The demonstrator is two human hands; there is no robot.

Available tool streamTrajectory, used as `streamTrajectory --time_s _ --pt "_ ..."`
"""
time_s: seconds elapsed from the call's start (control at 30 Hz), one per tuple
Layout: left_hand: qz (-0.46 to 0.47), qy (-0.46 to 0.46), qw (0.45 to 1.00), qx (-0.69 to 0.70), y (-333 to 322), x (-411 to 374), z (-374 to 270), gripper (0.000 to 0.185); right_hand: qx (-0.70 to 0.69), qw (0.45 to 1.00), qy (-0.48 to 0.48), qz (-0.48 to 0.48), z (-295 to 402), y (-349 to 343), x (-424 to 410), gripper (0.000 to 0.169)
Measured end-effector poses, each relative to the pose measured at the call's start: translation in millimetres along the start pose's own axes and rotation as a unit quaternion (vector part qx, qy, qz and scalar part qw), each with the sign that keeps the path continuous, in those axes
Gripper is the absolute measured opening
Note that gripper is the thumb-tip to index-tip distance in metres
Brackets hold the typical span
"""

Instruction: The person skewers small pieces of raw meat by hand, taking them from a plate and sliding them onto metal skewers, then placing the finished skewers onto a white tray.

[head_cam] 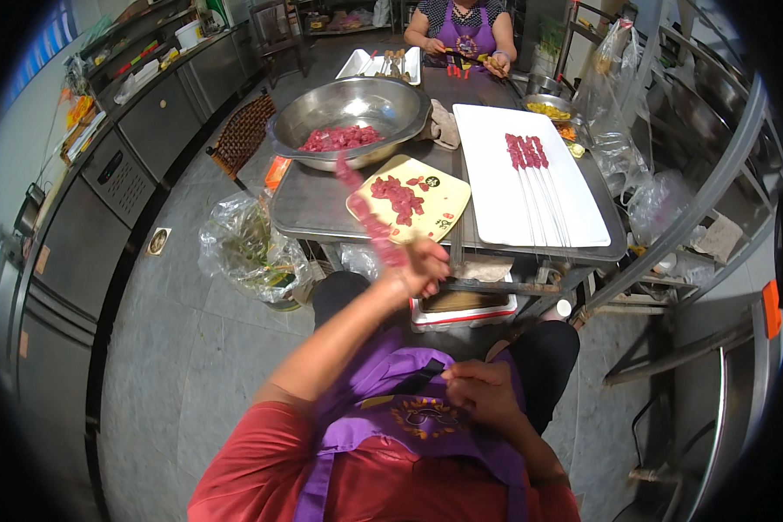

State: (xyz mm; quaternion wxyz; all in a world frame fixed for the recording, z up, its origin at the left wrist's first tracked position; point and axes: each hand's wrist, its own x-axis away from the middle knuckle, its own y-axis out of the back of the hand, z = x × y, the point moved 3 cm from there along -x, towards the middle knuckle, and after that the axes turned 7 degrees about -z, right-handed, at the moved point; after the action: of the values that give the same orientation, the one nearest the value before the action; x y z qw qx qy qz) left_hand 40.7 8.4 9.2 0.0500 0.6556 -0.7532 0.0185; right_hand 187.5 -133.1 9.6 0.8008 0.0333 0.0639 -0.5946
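A blurred skewer of red meat pieces (370, 218) slants up from my left hand (425, 267), whose curled fingers appear closed on its lower part. My right hand (479, 388) is held low, with fingers curled, in front of the purple apron (424, 417); whether it grips the skewer's bare end cannot be seen. Beyond my left hand, a yellow square plate (453, 196) bears cut raw meat (398, 199). Behind it stands a large steel basin (378, 98) with more meat (340, 138). Several meat skewers (526, 151) lie on a white tray (496, 209), at right.
Across the metal table (313, 202), a co-worker in a purple apron holds food near another white tray (346, 68) of skewers. A bag-lined bin (254, 254) and woven chair (243, 137) stand left. Metal racks (678, 241) are at right, and a box (463, 320) is below.
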Motion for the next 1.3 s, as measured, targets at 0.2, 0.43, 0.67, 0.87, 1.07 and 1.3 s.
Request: streamTrajectory --time_s 0.2,0.43,0.67,0.87,1.07,1.3 --pt "-0.203 -0.218 0.895 -0.331 60 -36 -37 0.012 -0.059 0.99 -0.078 -0.103 4 24 8 0.007" --pt "-0.123 -0.155 0.81 -0.553 51 -69 -31 0.018 -0.089 0.979 -0.097 -0.158 -3 38 18 0.012" --pt "-0.087 -0.158 0.812 -0.554 49 -67 -35 0.011 -0.133 0.968 -0.124 -0.175 -20 43 30 0.012" --pt "-0.026 0.092 0.992 0.084 69 -67 -21 0.006 -0.1 0.965 -0.152 -0.188 -24 45 29 0.013" --pt "-0.001 0.094 0.943 0.319 66 -53 -14 0.013 -0.059 0.961 -0.191 -0.191 -32 46 31 0.014" --pt "0.051 0.015 0.914 0.401 64 -45 0 0.014 -0.004 0.96 -0.199 -0.197 -33 43 36 0.014"
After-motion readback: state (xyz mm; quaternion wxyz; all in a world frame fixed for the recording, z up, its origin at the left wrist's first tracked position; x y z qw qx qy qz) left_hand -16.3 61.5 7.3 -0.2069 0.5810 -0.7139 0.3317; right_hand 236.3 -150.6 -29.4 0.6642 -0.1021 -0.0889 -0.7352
